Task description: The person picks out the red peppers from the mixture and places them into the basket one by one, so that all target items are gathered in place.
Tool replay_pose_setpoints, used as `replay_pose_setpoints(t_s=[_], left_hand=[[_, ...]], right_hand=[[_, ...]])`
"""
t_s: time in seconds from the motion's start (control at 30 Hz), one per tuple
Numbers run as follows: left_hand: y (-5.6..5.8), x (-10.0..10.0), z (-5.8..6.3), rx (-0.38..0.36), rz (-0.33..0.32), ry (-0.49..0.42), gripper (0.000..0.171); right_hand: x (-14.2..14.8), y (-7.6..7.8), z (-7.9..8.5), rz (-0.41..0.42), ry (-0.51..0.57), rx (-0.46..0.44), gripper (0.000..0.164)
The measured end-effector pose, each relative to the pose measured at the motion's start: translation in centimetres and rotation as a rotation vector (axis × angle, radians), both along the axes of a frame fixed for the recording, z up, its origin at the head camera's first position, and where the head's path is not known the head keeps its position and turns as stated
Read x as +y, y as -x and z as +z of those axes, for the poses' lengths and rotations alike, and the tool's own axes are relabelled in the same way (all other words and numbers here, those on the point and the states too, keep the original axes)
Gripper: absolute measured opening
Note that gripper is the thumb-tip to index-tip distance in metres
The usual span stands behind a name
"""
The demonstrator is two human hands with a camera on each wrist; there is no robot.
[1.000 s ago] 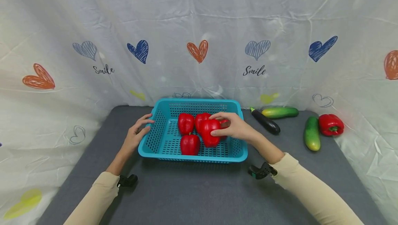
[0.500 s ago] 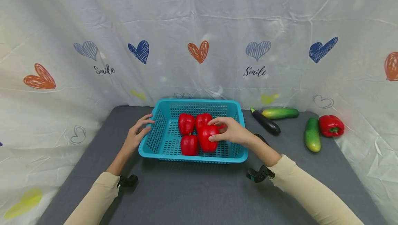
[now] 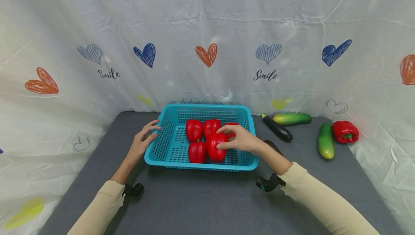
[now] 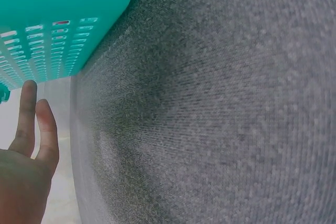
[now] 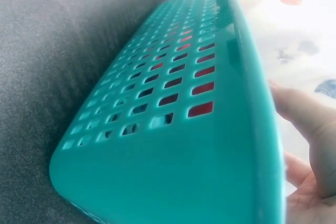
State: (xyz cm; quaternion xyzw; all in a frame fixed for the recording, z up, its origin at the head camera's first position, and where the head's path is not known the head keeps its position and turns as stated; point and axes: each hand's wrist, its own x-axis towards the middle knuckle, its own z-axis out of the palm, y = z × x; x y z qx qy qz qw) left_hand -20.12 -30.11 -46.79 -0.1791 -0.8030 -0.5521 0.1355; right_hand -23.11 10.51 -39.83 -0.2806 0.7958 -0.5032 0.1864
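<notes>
A red bell pepper [image 3: 214, 149] is down inside the blue perforated basket [image 3: 201, 165], with my right hand [image 3: 241, 139] gripping it between thumb and fingers. Around it in the basket lie several more red bell peppers [image 3: 194, 130], one partly covered by that hand. My left hand [image 3: 142, 139] is at the basket's left end, its extended fingers touching the rim. In the left wrist view, two straight fingers [image 4: 47, 124] show beside the basket wall. The right wrist view has the basket wall hiding most of the peppers and part of the right hand [image 5: 310, 135].
On the grey table [image 3: 201, 202], right of the basket, lie an eggplant [image 3: 277, 128] and a green-yellow cucumber [image 3: 291, 118]. Farther right are a second cucumber [image 3: 325, 141] and a red bell pepper [image 3: 345, 132]. A white curtain with printed hearts hangs behind.
My right hand has lowered the red bell pepper and brought it slightly toward me and left, beside the front pepper in the basket. The left hand has stayed at the rim.
</notes>
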Motion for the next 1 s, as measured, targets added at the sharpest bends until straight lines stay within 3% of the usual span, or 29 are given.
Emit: replay_pose_setpoints(t_s=[0.17,0.57,1.0], left_hand=[[0.0,0.0,-0.1,0.004,0.0,0.007,0.027],[0.1,0.0,-0.1,0.012,-0.01,0.0,0.027],[0.2,-0.1,-0.3,0.011,-0.018,-0.007,0.028]], right_hand=[[0.4,0.1,0.0,0.021,0.023,-0.023,0.051],[1.8,0.4,1.6,-0.033,0.023,-0.019,0.057],[5.7,0.6,2.7,-0.056,0.085,-0.037,0.062]])
